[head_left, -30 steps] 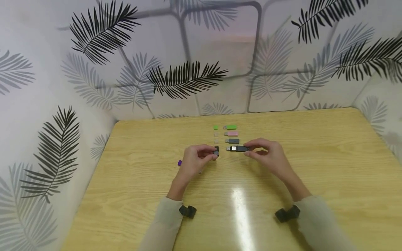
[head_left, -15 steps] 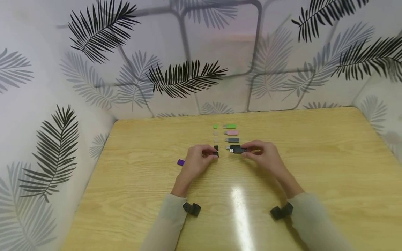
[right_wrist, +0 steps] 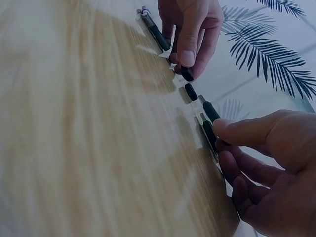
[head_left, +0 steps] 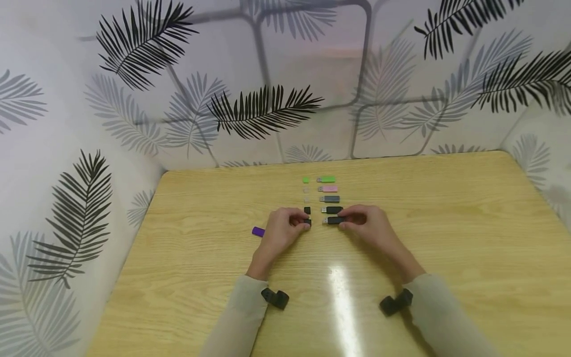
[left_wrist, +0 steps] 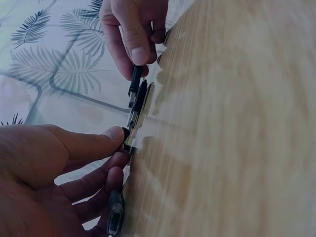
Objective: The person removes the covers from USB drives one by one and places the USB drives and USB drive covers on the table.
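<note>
My left hand pinches a small black cap between thumb and index finger, just above the table. My right hand holds the rear end of a black USB stick, its metal plug pointing left. Directly behind it lies another black USB stick, with a second black cap to its left. Under the left hand's lower fingers a dark USB stick shows in the left wrist view. Beside that hand a purple USB stick is partly hidden.
Farther back on the wooden table lie a grey USB stick, a pink one and a green one. Left of them are two clear caps and a green cap. A leaf-patterned backdrop stands behind.
The right hand has moved toward me, bringing its black stick from over the other black stick to in front of it. The left hand's cap has shifted likewise, exposing the other black cap.
</note>
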`<state>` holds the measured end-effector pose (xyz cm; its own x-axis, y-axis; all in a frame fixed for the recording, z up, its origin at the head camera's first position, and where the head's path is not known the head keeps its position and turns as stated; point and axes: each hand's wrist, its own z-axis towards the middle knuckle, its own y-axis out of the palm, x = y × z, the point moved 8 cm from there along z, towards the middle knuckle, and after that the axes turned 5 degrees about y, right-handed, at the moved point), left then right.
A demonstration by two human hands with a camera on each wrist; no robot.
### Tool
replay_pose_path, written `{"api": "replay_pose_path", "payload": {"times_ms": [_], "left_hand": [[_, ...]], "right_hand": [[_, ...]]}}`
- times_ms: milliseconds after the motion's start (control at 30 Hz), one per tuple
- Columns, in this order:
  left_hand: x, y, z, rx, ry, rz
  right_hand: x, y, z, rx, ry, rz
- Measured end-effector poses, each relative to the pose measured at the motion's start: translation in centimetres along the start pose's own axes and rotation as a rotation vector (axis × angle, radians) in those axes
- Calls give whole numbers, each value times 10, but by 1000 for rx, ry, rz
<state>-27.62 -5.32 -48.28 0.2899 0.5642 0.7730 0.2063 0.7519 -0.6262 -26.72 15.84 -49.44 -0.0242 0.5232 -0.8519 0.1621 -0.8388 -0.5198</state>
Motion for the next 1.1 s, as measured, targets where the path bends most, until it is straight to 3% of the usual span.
{"api": "replay_pose_path", "payload": {"times_ms": [1100], "left_hand": [[6,0,-3,13,-6,100]], "right_hand": [[-3,3,-5,43,-1,-99]]}}
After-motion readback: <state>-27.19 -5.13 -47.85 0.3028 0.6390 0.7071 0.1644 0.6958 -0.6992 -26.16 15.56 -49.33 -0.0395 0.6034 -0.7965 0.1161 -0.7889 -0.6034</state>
